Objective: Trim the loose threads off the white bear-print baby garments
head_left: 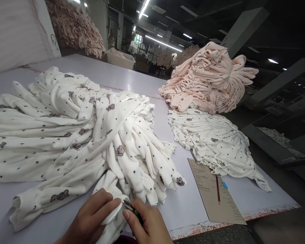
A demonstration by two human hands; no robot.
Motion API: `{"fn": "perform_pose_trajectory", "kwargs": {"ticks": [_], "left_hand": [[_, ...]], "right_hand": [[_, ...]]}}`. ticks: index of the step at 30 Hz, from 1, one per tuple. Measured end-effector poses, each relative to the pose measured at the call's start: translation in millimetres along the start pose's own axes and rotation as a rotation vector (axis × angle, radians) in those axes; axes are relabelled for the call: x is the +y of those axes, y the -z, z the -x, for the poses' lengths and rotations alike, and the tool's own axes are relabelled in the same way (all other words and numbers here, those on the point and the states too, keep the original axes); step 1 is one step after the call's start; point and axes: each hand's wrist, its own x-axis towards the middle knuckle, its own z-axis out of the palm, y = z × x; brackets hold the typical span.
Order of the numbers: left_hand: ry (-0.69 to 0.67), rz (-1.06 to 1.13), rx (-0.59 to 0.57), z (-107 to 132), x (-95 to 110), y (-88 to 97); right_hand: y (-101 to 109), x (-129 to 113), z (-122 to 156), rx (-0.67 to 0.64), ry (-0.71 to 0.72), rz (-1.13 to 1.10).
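At the near edge of the table, my left hand has its fingers closed on a piece of white printed fabric. My right hand grips a small pair of thread snips with a green part showing under the fingers. The blades touch or lie right beside the fabric held by the left hand; which of these I cannot tell. Beyond both hands spreads a big heap of white garments with dots and mauve animal prints. One sleeve-like piece stretches out to the left.
To the right lies a second white pile, with a pink garment pile behind it. A printed sheet bears a dark red pencil and a blue tab. A pale bin stands past the table's far edge.
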Motion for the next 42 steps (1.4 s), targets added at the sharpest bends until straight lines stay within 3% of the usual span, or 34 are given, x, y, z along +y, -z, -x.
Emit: {"fn": "perform_pose_trajectory", "kwargs": {"ticks": [8,15,18,22,24,27,32,42], "left_hand": [[-0.224,-0.229,-0.055,5,-8,1.9],[-0.221,-0.172,-0.048,6,-5,-1.3],[-0.01,-0.022,-0.009,1,3,-2.8],[0.683,0.323,-0.051,-15,18,-0.7],[0.888,0.475,-0.097,-22,23,0.8],[0.955,0.597,-0.092,-27,27,1.6],[0.914,0.592,-0.029,-27,29,0.5],[1.012,0.762,-0.035,-21,23,-2.1]], "right_hand": [[6,-4,1,-0.05,-0.012,0.036],[7,-1,0,-0.091,-0.007,-0.086],[6,1,-1,-0.076,-0.021,-0.14],[3,4,-2,-0.006,0.021,-0.197],[1,4,-2,0.009,0.067,-0.181],[-1,1,-2,0.017,0.093,-0.129],[-1,-2,-3,0.01,0.109,-0.101],[-12,8,-5,-0.039,0.08,-0.243]]}}
